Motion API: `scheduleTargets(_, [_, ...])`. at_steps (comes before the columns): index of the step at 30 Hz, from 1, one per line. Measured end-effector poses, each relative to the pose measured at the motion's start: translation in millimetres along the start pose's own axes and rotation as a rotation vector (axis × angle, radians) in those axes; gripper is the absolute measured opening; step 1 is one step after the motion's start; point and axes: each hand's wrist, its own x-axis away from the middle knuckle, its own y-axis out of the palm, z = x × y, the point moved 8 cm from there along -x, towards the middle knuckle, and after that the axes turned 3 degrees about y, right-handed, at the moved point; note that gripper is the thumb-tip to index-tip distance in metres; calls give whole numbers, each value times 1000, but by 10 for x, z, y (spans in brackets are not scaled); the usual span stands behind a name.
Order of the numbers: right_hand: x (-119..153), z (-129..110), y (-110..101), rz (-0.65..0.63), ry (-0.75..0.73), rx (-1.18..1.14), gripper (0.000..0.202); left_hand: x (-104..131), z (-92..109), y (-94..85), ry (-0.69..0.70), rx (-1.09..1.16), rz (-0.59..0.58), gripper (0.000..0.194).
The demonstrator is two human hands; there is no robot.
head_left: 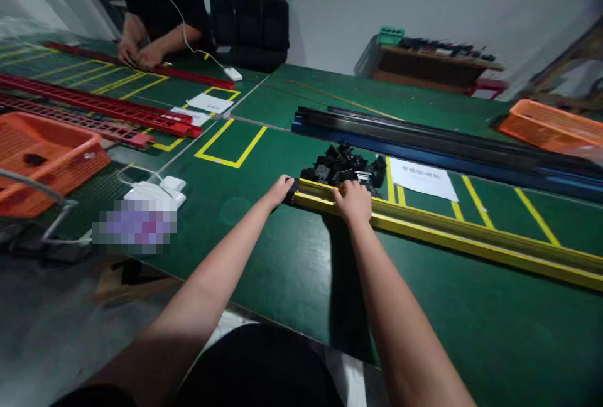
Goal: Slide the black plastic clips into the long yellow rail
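Observation:
A long yellow metal rail (447, 232) lies across the green table (282, 262), running from the middle to the right edge. My left hand (281, 191) is closed on a small black end piece (292, 191) at the rail's left end. Further right, my right hand (354, 201) is wrapped over the rail, its fingers closed round the upper edge. A pile of black plastic parts (336, 165) sits just behind the rail, between and beyond my hands.
Dark blue and black rails (424, 143) lie behind the pile, near a paper label (421, 179). Red rails (98, 96) and an orange basket (51, 174) are at the left. A person's hands (141, 52) work at the far left. Another orange basket (551, 124) stands right.

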Motion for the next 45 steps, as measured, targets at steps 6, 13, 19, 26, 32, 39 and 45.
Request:
scheduleTargets(6, [-5, 19, 57, -9, 2, -20, 37, 52, 31, 50, -141, 121, 23, 28])
scheduleTargets(13, [-18, 19, 83, -5, 8, -22, 38, 112, 131, 38, -162, 26, 157, 31])
scheduleTargets(19, [-27, 25, 89, -19, 10, -25, 38, 109, 160, 41, -154, -44, 141, 26])
scheduleTargets(26, [-29, 14, 73, -16, 10, -24, 39, 74, 128, 45, -112, -155, 94, 35])
scheduleTargets(32, [-37, 7, 82, -23, 18, -8, 39, 14, 122, -15, -120, -207, 163, 69])
scheduleTargets(39, [-39, -10, 75, -20, 12, 8, 37, -11, 162, 162, -175, -61, -41, 99])
scheduleTargets(45, [-34, -6, 81, -22, 13, 2, 39, 28, 192, 170, -231, -94, -94, 98])
